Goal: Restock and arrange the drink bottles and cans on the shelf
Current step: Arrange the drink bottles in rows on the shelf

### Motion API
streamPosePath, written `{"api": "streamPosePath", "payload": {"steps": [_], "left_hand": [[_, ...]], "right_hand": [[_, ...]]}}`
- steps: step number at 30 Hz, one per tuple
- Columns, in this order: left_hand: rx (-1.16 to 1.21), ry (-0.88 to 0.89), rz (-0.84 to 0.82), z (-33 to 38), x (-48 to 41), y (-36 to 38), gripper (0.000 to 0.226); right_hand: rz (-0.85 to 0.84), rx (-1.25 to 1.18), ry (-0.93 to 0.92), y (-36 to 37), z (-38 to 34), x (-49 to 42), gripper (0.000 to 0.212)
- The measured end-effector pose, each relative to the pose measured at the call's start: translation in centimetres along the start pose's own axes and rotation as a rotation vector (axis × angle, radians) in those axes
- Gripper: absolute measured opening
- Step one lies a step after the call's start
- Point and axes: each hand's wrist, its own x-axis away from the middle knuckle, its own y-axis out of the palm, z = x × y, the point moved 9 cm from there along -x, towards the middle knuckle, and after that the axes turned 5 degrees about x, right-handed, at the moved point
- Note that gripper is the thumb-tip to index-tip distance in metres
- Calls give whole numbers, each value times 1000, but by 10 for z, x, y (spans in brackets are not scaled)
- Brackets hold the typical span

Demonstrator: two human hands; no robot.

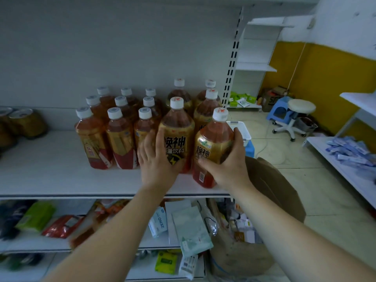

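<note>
On the white shelf (50, 176) in front of you, your hands are apart, each wrapped round its own large gold-label bottle. Your left hand (157, 161) holds the centre bottle (176, 131), thumb across the lower label and fingers up its nine o'clock side. Your palm covers the base, so you cannot tell whether the bottle rests on the board.

Your right hand (231, 162) grips the end bottle (213, 147), just beside the first at its three o'clock, by the shelf's front right corner. It leans a little, cap toward one o'clock, and whether its foot touches the board is unclear.

At twelve o'clock behind these two, three more large bottles (207, 106) show only caps and shoulders. At ten o'clock from your left hand stand nine small bottles (120, 129) in three rows, the back rows hidden almost to their caps.

At nine o'clock, some cans (26, 123) are blurred and cut off by the frame edge. A white basket (242, 132) shows only a corner behind the end bottle. At four o'clock, your right forearm covers part of a brown paper bag (274, 186). At six o'clock, the packets (191, 231) on the lower shelf are too blurred to read.
</note>
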Motion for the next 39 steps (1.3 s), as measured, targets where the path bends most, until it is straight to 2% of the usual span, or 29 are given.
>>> {"api": "streamPosePath", "payload": {"steps": [2,5,14,19,23,26,32,39], "left_hand": [[-174,181,-30,14,-22,-7,114],[-363,221,-172,19,-52,-2,115],[-497,199,-194,17,-66,12,107],[-547,429,-250,22,-45,17,114],[-674,361,-283,12,-47,22,112],[-750,298,-234,15,-49,29,106],[-738,357,-260,14,-48,29,103],[-640,465,-251,17,-47,18,95]], "right_hand": [[-65,0,0,3,4,-1,119],[-72,-1,-4,4,5,-2,118],[-11,-1,-42,3,2,-6,112],[61,92,-102,4,-3,-5,112],[99,134,-139,5,-7,-1,112],[100,151,-131,2,-6,1,113],[-25,103,-105,7,0,1,114],[-19,85,-104,5,1,3,113]]}}
